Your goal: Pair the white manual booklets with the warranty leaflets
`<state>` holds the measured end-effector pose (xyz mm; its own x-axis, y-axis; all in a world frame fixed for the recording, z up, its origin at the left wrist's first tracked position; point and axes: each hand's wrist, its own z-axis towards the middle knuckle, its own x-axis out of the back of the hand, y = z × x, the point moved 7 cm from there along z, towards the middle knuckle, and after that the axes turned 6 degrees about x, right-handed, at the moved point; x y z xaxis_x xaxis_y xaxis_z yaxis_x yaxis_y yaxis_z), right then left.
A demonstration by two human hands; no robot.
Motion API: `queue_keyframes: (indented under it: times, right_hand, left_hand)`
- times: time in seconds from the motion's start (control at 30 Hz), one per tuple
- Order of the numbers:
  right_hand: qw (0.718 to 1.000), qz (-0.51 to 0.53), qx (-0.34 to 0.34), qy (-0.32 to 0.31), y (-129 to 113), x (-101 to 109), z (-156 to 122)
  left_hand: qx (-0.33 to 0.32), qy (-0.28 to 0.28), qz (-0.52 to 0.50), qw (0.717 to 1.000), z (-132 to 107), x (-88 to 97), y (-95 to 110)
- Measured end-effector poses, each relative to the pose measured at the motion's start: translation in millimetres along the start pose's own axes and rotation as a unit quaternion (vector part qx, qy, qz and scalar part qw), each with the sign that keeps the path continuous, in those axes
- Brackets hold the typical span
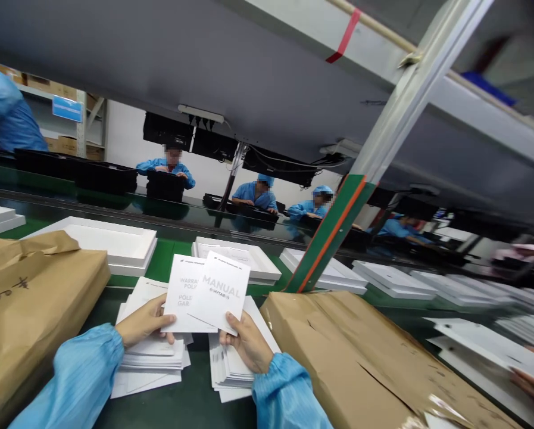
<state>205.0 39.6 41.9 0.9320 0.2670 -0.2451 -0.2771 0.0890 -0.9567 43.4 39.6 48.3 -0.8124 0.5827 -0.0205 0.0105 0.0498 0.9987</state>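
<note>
Your left grip pinches the warranty leaflet low on its outer side; right grip likewise the manual, overlapping in front, above the table. Probably light, bendy, slightly slick, easily creased: pinch lower outer corners, thumbs flat.

Forearms angled inward; left fingers, right fingers pinched.
</note>
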Motion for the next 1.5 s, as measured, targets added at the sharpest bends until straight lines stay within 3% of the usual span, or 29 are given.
queue_keyframes:
  times: [0.17, 0.37, 0.63, 1.13, 1.37, 1.5]
  right_hand:
    - [1.000, 0.007, 0.012, 0.001, 5, 2, 1]
    - [1.000, 0.018, 0.023, -0.011, 6, 2, 2]
    - [0.999, 0.021, 0.029, -0.039, 5, 0, 2]
    - [0.999, 0.013, 0.028, -0.033, 4, -1, 1]
    - [1.000, -0.002, 0.017, -0.018, 4, 1, 1]
    - [1.000, -0.021, 0.013, 0.000, 2, 0, -1]
  left_hand:
    - [0.026, 0.014, 0.010, 1.000, 0, 2.0, -7]
    - [0.055, 0.085, 0.031, 0.994, 1, 12.2, -22]
    - [0.053, 0.108, 0.052, 0.991, 4, 17.1, -28]
    - [0.050, 0.106, 0.026, 0.993, 3, 15.8, -26]
    - [0.043, 0.086, 0.013, 0.995, 3, 14.4, -24]
    - [0.016, 0.046, -0.006, 0.999, 5, 9.9, -17]
